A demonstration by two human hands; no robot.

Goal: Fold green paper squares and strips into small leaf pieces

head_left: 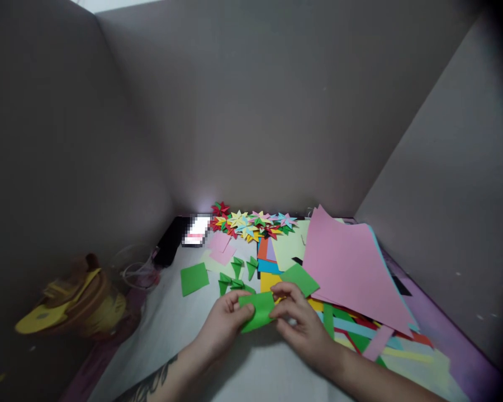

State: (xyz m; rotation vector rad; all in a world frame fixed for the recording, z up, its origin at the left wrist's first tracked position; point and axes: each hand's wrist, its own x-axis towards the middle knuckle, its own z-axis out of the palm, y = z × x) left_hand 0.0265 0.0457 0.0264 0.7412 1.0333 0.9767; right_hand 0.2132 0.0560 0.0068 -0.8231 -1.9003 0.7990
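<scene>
Grey walls [251,123] back paper stars [248,223] and pink sheets [346,262]; the left hand [226,317] and right hand [302,321] pinch green paper [260,311].

A bench [159,335] with a pale cover, purple showing at its sides, carries paper stars [238,219] crowded along the back beside a lit phone [197,230], a green square [194,278], folded green pieces [237,267], and coloured strips [378,343] partly under a pink sheet [347,262].

A person's left hand [227,314] and right hand [300,322] hold a small green paper sheet [260,314], near folded green pieces [237,267], a large pink sheet [346,262] and clustered multicoloured paper stars [247,229].
</scene>
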